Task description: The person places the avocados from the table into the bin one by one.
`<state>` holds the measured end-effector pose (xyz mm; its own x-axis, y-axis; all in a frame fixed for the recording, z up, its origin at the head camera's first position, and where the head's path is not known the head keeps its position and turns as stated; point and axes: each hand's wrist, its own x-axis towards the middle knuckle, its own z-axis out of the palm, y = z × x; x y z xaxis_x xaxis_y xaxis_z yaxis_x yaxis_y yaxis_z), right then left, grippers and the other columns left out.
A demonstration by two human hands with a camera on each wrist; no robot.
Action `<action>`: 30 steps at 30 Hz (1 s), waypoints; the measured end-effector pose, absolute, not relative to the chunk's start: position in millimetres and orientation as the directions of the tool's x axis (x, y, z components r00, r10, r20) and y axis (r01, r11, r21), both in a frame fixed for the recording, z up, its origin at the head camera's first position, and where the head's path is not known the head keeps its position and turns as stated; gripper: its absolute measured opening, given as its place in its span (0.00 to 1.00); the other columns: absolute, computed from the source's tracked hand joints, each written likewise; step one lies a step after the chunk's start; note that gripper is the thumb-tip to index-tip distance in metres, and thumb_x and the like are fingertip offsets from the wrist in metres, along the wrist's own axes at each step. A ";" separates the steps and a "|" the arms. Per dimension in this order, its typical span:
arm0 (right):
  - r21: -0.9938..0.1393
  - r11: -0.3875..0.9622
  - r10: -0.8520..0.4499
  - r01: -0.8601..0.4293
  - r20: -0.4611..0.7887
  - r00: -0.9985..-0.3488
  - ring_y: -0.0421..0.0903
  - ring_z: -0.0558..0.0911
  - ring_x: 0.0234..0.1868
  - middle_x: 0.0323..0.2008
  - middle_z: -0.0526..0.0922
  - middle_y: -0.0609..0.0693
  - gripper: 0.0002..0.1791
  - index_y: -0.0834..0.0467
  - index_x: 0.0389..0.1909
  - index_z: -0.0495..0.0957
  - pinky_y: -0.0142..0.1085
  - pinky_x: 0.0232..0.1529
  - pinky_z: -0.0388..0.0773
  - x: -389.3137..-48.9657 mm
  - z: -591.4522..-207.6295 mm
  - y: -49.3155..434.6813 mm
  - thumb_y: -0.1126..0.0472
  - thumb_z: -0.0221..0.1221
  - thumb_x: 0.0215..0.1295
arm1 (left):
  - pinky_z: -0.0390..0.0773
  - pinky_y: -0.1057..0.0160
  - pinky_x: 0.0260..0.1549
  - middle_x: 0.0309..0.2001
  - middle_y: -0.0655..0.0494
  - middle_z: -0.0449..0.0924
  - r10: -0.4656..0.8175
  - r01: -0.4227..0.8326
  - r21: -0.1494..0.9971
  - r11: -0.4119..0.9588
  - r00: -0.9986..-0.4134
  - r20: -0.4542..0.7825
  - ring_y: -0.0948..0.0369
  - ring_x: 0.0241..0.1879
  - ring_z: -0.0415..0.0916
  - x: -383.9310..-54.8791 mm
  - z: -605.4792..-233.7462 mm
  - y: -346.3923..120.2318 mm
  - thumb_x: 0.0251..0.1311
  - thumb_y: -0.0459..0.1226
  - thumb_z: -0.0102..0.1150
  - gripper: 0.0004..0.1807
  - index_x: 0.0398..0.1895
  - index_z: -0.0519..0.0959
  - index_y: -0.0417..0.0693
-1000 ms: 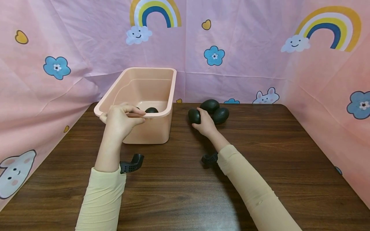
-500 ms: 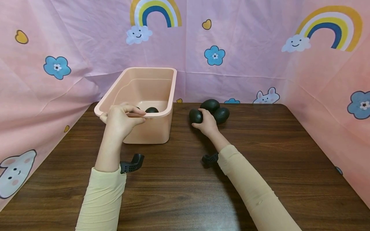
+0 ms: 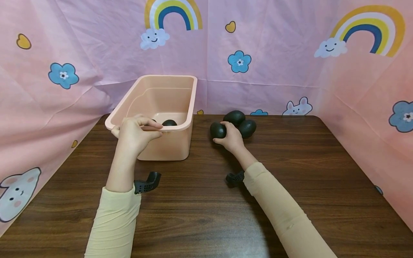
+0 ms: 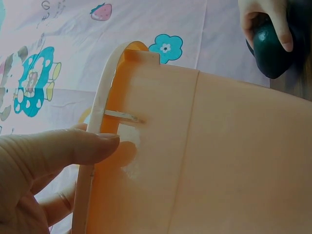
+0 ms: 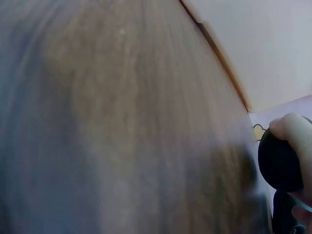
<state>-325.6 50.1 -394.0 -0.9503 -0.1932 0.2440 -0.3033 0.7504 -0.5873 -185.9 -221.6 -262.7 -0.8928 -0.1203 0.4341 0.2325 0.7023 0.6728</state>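
Observation:
A peach-coloured plastic bin point(image 3: 171, 143) stands at the back left of the table. My left hand point(image 3: 132, 134) pinches its near rim; in the left wrist view the thumb point(image 4: 92, 146) lies on the inner side of the wall. Inside the bin, a dark rounded thing point(image 3: 169, 123) shows above the rim, with the edge of another beside it. To the right of the bin, my right hand point(image 3: 233, 139) grips a dark green avocado point(image 3: 217, 130) between thumb and fingers. Behind it and to its right lie two more avocados, one point(image 3: 234, 117) farther back and one point(image 3: 247, 129) nearer.
The brown wood-grain table point(image 3: 200, 208) spreads out in front of the bin and hands. Pink printed cloth point(image 3: 274, 46) hangs along the back and both sides. A black wrist mount point(image 3: 147, 182) sits on the left wrist, another point(image 3: 235, 178) on the right.
The avocado in my right hand has shifted slightly, with more of it showing past the fingers than one second ago. My left hand stays at the rim.

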 end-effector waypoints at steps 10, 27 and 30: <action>-0.517 0.786 -0.207 -0.339 0.296 -0.932 0.54 0.68 0.60 0.59 0.73 0.55 0.41 0.59 0.63 0.68 0.49 0.61 0.61 -324.8 -390.1 51.0 0.46 0.71 0.50 | 0.34 0.42 0.52 0.39 0.51 0.82 -0.123 0.224 0.673 0.705 -0.896 0.427 0.55 0.50 0.71 -185.3 -262.2 -221.9 0.41 0.31 0.75 0.09 0.30 0.87 0.43; -0.530 0.762 -0.183 -0.372 0.374 -0.909 0.52 0.69 0.59 0.55 0.77 0.53 0.41 0.60 0.60 0.72 0.48 0.62 0.57 -321.4 -378.1 49.6 0.43 0.72 0.47 | 0.35 0.42 0.52 0.39 0.51 0.83 -0.123 0.226 0.671 0.706 -0.894 0.430 0.54 0.50 0.69 -185.8 -262.6 -221.9 0.41 0.32 0.76 0.10 0.30 0.87 0.44; -0.531 0.763 -0.178 -0.368 0.375 -0.910 0.52 0.68 0.59 0.55 0.76 0.53 0.41 0.59 0.60 0.72 0.47 0.62 0.56 -320.2 -376.4 49.3 0.42 0.72 0.47 | 0.35 0.42 0.52 0.39 0.51 0.83 -0.125 0.224 0.668 0.710 -0.893 0.433 0.54 0.50 0.69 -185.6 -263.0 -222.1 0.41 0.33 0.76 0.10 0.29 0.87 0.45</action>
<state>-320.2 49.3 -376.4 -0.9100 -0.1778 0.3746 -0.3678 0.7633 -0.5311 -185.6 -222.1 -263.0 -0.8928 -0.1251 0.4327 0.2240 0.7100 0.6676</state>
